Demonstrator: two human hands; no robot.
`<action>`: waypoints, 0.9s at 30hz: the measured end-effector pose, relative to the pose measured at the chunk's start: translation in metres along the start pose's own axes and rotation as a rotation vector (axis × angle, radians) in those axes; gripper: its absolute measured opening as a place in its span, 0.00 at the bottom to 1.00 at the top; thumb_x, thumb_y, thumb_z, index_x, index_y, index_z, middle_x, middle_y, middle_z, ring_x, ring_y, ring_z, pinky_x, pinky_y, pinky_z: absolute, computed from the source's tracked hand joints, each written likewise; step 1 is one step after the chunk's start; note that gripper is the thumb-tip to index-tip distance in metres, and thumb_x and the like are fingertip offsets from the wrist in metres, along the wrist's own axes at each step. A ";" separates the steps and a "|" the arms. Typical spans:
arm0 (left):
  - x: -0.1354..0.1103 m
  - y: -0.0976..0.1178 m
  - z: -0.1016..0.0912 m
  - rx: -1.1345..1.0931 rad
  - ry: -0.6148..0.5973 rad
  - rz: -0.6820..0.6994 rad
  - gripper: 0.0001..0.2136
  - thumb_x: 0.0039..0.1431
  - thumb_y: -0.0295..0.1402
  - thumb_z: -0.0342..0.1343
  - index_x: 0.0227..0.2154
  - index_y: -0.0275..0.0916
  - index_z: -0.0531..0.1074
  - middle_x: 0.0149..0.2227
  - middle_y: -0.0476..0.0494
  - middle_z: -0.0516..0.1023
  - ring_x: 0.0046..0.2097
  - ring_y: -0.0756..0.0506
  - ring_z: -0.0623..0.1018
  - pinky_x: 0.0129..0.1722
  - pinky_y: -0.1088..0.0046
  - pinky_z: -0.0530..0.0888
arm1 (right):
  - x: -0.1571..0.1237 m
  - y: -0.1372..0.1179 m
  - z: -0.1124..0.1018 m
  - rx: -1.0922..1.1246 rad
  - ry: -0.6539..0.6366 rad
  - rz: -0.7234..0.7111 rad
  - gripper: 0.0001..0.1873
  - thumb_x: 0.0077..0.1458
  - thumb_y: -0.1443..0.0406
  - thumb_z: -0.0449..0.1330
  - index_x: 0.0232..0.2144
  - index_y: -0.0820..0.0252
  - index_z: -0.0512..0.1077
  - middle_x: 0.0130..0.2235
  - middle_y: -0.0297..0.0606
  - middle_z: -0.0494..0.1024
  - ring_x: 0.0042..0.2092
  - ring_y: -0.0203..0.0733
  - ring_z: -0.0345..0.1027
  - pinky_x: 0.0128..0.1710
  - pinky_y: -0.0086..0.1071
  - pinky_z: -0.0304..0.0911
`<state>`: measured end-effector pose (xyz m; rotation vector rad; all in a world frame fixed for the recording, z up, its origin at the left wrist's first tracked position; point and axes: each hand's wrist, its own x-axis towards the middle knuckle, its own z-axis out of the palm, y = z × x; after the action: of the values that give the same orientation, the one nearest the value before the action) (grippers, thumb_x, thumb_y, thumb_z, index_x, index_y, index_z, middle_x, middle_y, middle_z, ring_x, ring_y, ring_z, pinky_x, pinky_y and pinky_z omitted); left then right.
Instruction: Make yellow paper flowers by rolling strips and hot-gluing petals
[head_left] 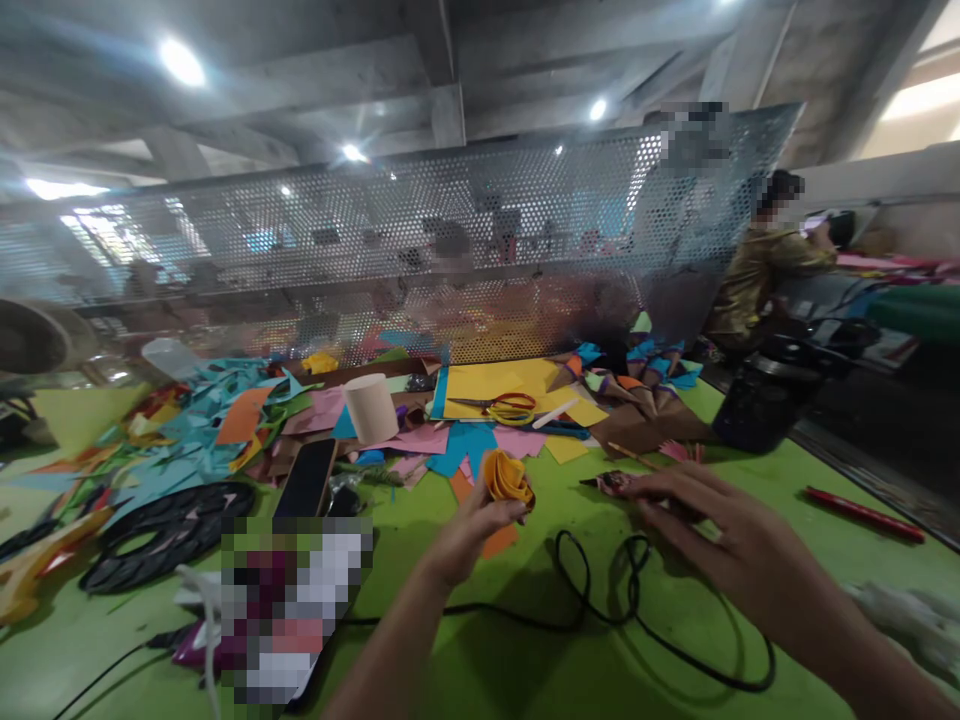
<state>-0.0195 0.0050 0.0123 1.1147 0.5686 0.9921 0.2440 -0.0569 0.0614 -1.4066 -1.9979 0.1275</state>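
The left hand (472, 528) is grasping a yellow-orange paper rosette (508, 478); the right hand (705, 512) is pinching a small dark-tipped item (616, 484).

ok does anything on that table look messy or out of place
Yes, mildly: the black cable sprawls in loose loops over the green tabletop, uncoiled near the right hand. Turquoise paper scraps are also heaped untidily at the picture's left. Nothing looks clearly spilled.
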 end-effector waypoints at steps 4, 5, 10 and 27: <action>0.000 0.002 0.002 0.005 0.009 -0.007 0.18 0.47 0.37 0.64 0.42 0.38 0.72 0.39 0.44 0.71 0.39 0.45 0.67 0.41 0.67 0.64 | 0.014 -0.048 0.012 0.208 -0.064 -0.151 0.10 0.62 0.65 0.55 0.42 0.50 0.76 0.39 0.36 0.78 0.40 0.40 0.73 0.39 0.32 0.66; 0.000 0.003 0.002 0.005 0.015 -0.014 0.18 0.47 0.37 0.65 0.41 0.38 0.72 0.38 0.44 0.71 0.40 0.45 0.67 0.42 0.67 0.64 | 0.016 -0.056 0.015 0.247 -0.083 -0.160 0.10 0.62 0.66 0.56 0.43 0.49 0.76 0.39 0.36 0.78 0.39 0.39 0.72 0.38 0.31 0.66; -0.002 0.005 0.004 -0.002 0.030 -0.022 0.17 0.47 0.36 0.64 0.41 0.39 0.72 0.37 0.46 0.71 0.41 0.45 0.67 0.45 0.67 0.63 | 0.028 -0.073 0.028 0.362 -0.117 -0.134 0.12 0.61 0.69 0.58 0.43 0.51 0.77 0.37 0.36 0.77 0.39 0.39 0.71 0.38 0.31 0.65; -0.001 0.001 0.002 0.011 -0.052 -0.025 0.15 0.49 0.37 0.63 0.40 0.38 0.72 0.38 0.46 0.69 0.38 0.47 0.66 0.41 0.69 0.63 | 0.035 -0.072 0.028 0.345 -0.143 -0.162 0.19 0.57 0.77 0.54 0.41 0.53 0.78 0.36 0.37 0.75 0.38 0.39 0.70 0.37 0.30 0.64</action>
<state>-0.0190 0.0034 0.0140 1.1372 0.5454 0.9372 0.1636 -0.0485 0.0883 -1.0378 -2.0762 0.4881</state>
